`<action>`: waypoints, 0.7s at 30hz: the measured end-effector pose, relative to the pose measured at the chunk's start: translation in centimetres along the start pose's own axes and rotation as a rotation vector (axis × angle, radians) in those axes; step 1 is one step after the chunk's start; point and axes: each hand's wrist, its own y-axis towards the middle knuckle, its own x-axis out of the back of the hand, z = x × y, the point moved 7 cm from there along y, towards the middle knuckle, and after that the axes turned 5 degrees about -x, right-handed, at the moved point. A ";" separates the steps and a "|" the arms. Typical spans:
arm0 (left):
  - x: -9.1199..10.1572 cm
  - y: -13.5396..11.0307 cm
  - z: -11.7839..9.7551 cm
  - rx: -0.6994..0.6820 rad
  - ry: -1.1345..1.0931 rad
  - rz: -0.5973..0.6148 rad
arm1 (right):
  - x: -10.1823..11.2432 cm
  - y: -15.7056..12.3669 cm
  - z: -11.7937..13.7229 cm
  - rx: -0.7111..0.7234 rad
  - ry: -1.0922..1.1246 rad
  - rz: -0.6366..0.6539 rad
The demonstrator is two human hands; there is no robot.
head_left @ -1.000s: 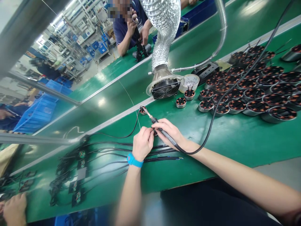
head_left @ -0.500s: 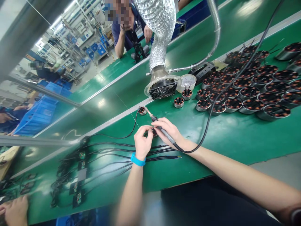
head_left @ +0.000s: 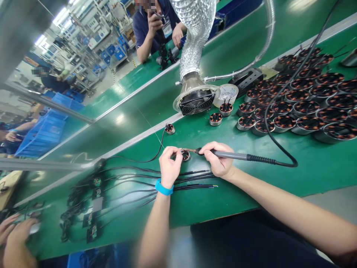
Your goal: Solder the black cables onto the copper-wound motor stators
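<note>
My right hand [head_left: 216, 160] grips a soldering iron [head_left: 231, 155] like a pen, its tip touching a small round motor stator [head_left: 185, 155] on the green table [head_left: 279, 175]. My left hand [head_left: 169, 166], with a blue band at the wrist, pinches something thin at the stator's left side; a fine wire rises from there. Black cables [head_left: 134, 178] run under both hands to the left. A second small stator [head_left: 170, 128] with a black lead lies just behind.
A fume-extractor fan [head_left: 196, 101] on a foil hose stands behind the hands. Several rows of motor stators [head_left: 301, 100] fill the right. Small circuit boards [head_left: 93, 208] lie at the left. A person works across the belt; another person's hands [head_left: 13, 234] show at the lower left.
The soldering iron has swung from pointing at the far stator to lying level, its tip now on the stator at my left fingers. Its cable has dropped onto the table at the right.
</note>
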 end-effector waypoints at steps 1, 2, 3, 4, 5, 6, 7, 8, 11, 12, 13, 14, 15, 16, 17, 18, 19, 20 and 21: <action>0.0 0.0 0.0 -0.004 -0.001 0.001 | -0.1 0.0 0.1 0.012 -0.002 0.008; 0.0 0.0 0.0 -0.008 -0.002 0.003 | -0.2 0.1 0.2 0.022 -0.002 0.014; 0.0 0.0 0.0 -0.010 -0.004 0.005 | -0.3 0.1 0.3 0.030 -0.003 0.020; -0.1 0.0 0.0 -0.010 -0.006 0.007 | -0.3 0.1 0.3 0.035 -0.003 0.025; -0.1 0.1 0.0 -0.011 -0.008 0.008 | -0.4 0.1 0.4 0.039 -0.003 0.028; -0.1 0.1 -0.1 -0.013 -0.010 0.007 | -0.4 0.2 0.4 0.042 -0.002 0.032; -0.1 0.1 -0.1 -0.016 -0.012 0.006 | -0.5 0.2 0.4 0.046 0.000 0.036; -0.1 0.1 -0.1 -0.020 -0.012 0.005 | -0.5 0.2 0.5 0.051 0.002 0.039; -0.1 0.1 -0.2 -0.027 0.009 0.000 | -0.5 0.2 0.6 0.063 0.003 0.041; -0.1 0.0 -0.2 -0.029 0.019 -0.001 | -0.5 0.2 0.6 0.065 0.002 0.040; 0.0 0.0 -0.2 -0.029 0.027 -0.001 | -0.5 0.2 0.6 0.065 0.001 0.037; 0.0 0.0 -0.2 -0.030 0.030 0.000 | -0.5 0.2 0.6 0.065 0.001 0.035; 0.0 0.0 -0.3 -0.030 0.028 0.001 | -0.5 0.2 0.6 0.066 0.001 0.032; 0.0 0.0 -0.3 -0.030 0.024 0.003 | -0.5 0.2 0.6 0.069 0.002 0.030; 0.0 0.0 -0.4 -0.030 0.019 0.004 | -0.4 0.2 0.6 0.074 0.002 0.029; 0.0 0.0 -0.4 -0.028 0.015 0.004 | -0.4 0.2 0.7 0.077 0.000 0.029; 0.0 0.0 -0.4 -0.026 0.013 0.004 | -0.4 0.2 0.7 0.076 -0.006 0.032; 0.0 0.0 -0.4 -0.024 0.013 0.003 | -0.5 0.2 0.7 0.072 -0.015 0.038; 0.0 0.0 -0.5 -0.021 0.012 0.004 | -0.5 0.2 0.6 0.065 -0.024 0.045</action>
